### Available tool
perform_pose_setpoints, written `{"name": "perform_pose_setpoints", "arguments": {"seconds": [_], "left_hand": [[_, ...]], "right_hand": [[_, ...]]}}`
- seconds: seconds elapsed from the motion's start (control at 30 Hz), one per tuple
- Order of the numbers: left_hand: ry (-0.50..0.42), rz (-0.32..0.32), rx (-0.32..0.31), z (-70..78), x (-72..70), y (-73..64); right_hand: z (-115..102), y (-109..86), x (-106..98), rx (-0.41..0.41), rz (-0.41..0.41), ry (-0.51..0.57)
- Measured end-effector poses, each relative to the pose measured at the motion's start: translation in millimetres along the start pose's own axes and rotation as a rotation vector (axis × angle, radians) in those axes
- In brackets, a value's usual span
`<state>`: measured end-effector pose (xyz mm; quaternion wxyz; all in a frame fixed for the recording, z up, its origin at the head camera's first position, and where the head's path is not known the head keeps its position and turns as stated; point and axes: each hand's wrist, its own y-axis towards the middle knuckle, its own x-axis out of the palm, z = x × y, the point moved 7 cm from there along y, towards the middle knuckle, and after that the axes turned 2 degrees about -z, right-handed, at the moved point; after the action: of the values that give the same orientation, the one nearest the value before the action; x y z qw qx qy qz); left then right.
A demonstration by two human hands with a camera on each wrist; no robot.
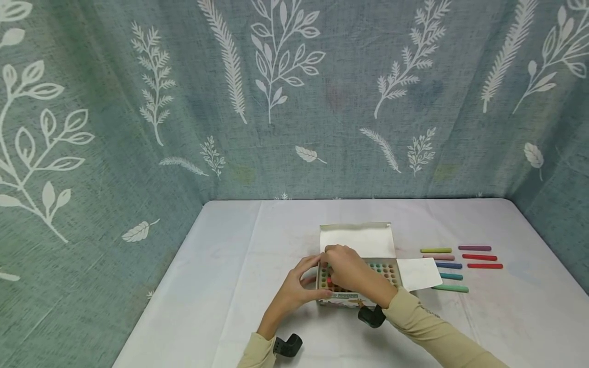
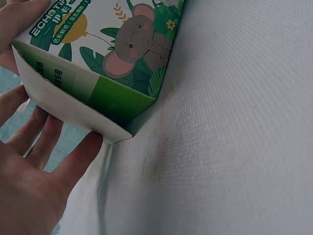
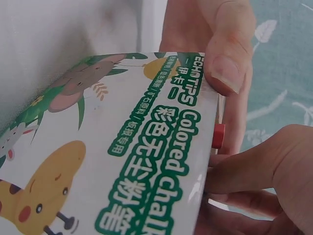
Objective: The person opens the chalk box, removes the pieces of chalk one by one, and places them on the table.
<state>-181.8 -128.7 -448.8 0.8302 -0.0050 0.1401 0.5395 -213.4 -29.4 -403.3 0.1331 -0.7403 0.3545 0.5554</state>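
Note:
A box of colored chalk (image 1: pixel 338 301) lies with its top open, chalk ends (image 1: pixel 386 268) showing in rows inside. My left hand (image 1: pixel 296 289) grips its left end, thumb on the front top edge, other fingers by the side flap (image 2: pixel 63 103). My right hand (image 1: pixel 349 268) reaches over the left part of the box, fingers bent down at the opening. One red chalk stick (image 3: pixel 218 136) stands above the others next to those fingers. Whether they pinch a stick I cannot tell, as the hand hides its own fingertips.
Behind the box its white lid (image 1: pixel 356 240) stands up; a white flap (image 1: pixel 420 273) juts out to the right. Several chalk sticks lie on the white table (image 1: pixel 257 245) beyond it, among them a green one (image 1: pixel 451 289) and a purple one (image 1: pixel 475 248). A patterned curtain (image 1: pixel 345 102) surrounds the table.

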Motion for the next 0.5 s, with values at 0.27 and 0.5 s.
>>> {"name": "perform_pose_setpoints", "arguments": {"seconds": [0.27,0.5], "left_hand": [[0.001,0.001,0.002,3.3,1.2,-1.6],[-0.016,0.001,0.002,2.6,0.5,-1.3]], "right_hand": [[2.5,-0.7,-3.2,-0.032,0.061,0.109],[6.3,-3.1,-9.8,0.003,0.066,0.188]]}}
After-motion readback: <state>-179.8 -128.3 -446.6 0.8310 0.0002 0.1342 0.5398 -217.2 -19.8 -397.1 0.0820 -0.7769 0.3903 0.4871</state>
